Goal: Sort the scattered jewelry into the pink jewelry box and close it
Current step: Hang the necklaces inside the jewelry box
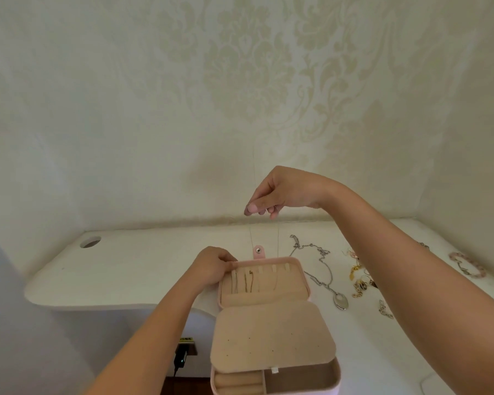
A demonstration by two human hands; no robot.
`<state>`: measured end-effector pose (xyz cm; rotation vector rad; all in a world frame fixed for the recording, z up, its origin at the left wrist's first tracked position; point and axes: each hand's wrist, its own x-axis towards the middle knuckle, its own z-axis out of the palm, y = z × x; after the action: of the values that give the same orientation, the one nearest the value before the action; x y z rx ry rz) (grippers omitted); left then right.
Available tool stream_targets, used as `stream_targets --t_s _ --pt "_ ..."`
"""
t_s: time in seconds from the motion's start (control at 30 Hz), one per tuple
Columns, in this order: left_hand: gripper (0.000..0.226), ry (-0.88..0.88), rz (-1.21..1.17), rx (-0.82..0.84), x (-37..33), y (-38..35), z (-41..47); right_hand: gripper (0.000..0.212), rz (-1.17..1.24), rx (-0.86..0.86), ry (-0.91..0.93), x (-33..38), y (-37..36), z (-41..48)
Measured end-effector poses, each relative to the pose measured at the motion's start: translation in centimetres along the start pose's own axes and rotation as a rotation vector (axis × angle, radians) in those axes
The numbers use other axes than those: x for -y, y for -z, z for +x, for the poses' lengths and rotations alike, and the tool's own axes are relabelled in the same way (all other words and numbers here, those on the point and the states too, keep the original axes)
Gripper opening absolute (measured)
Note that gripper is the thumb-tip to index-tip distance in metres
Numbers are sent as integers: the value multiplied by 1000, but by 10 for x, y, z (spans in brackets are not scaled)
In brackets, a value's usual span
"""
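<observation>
Hands meet over a small pink jewelry box lined in beige velvet, open at six o'clock on the white table. The right hand, at twelve o'clock above the lid, pinches a hair-fine silver chain between thumb and forefinger; the left hand grips the lid's ten o'clock corner. The chain probably wants lowering slowly onto a free hook toward one o'clock, lid braced, strands kept apart so they do not tangle. The lid stands upright, with a few gold chains hung on its left hooks; a padded flap covers the base; ring rolls show at the near edge; a snap tab sticks up at twelve. A silver necklace with an oval pendant lies at three o'clock.
</observation>
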<state>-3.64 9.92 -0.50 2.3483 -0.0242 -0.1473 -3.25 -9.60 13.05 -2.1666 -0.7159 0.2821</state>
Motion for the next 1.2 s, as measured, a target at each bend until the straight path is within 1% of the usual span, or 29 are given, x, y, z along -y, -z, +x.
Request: stream_targets --t_s 0.1,0.23,0.3,0.37,0.47,0.53,0.87,1.0,1.2 --pt "10 -77 -77 -94 -3 1 -3 17 -30 -39 10 5 1 -4" --pt "11 -217 -229 -305 -11 6 -8 20 -204 -49 33 15 0 -7" --pt "11 -268 -344 -374 -13 8 -12 18 -228 -107 52 18 0 -8" --pt "12 -297 -440 -409 -14 7 -16 15 -204 -209 82 20 0 -8" --pt "12 -337 -516 -440 -14 5 -21 11 -127 -414 151 23 2 -7" --pt "12 -347 -539 -454 -12 3 -23 8 -78 -491 193 26 4 -7" --pt "12 -330 -578 -461 -7 4 -26 1 -130 -486 249 9 -16 -7" --pt "13 -314 -585 -459 -7 3 -25 3 -144 -485 281 -4 -31 -5" --pt "13 -287 -597 -458 -9 3 -24 3 -358 -508 351 -24 -51 -2"
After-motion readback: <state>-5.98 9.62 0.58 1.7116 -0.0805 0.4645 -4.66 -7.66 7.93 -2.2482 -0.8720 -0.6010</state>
